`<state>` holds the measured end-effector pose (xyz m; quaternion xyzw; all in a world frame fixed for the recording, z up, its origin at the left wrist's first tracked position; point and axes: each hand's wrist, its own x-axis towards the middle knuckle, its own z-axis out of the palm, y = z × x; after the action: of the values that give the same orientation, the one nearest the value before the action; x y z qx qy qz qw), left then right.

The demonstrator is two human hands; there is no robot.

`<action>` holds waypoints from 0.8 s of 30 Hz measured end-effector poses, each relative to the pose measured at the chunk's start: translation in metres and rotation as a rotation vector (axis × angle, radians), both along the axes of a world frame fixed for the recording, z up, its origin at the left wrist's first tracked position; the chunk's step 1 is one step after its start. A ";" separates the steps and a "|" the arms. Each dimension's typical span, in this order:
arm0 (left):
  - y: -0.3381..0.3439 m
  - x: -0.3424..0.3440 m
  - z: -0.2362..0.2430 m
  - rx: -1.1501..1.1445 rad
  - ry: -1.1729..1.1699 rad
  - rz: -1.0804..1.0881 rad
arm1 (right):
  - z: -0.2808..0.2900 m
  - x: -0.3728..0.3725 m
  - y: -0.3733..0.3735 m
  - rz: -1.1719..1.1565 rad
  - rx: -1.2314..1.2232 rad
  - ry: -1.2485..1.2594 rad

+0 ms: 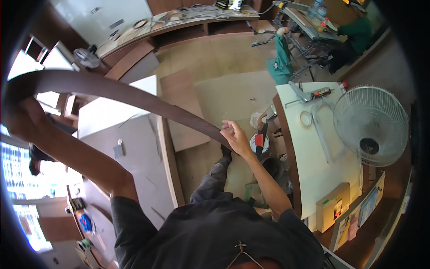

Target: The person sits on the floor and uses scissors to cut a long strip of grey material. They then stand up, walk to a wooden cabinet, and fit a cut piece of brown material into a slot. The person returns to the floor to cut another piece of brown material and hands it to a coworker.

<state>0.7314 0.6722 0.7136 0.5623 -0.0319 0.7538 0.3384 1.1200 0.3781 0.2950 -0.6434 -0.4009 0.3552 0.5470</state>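
A long, flexible brown strip (148, 99), looking like edge banding or veneer, arches from the far left rim down to the middle of the head view. My left hand (24, 117) is raised at the left, dim near the rim, its fingers closed round the strip's left end. At the strip's lower right end is my right hand (236, 138), its fingers bent and gripping the edge there; the fingertips' exact contact is partly hidden. Beneath the strip lies a grey-topped worktable (139, 166) with a white sheet (121, 105) across its far part.
On the right, a white-topped counter (309, 179) bears a standing fan (371, 125), a tape roll (306, 119) and a caulking gun (320, 93). A bucket (260, 143) stands beside it. Brown boards (181, 112) lie on the floor. Far right, a person in green (358, 33) sits.
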 end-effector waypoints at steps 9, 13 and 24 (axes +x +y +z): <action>0.199 0.160 -0.128 -0.080 0.043 0.082 | -0.029 0.191 0.150 -0.241 -0.072 -0.170; 0.250 0.236 -0.133 -0.192 -0.021 0.056 | 0.001 0.247 0.233 -0.173 -0.025 -0.231; 0.400 0.423 -0.195 -0.392 -0.222 0.297 | -0.015 0.419 0.528 0.247 -0.114 -0.572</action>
<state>1.1543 1.0722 0.5186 0.3985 0.1608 0.8440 0.3209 1.5388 0.9056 0.2805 -0.6932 -0.5932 0.2454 0.3277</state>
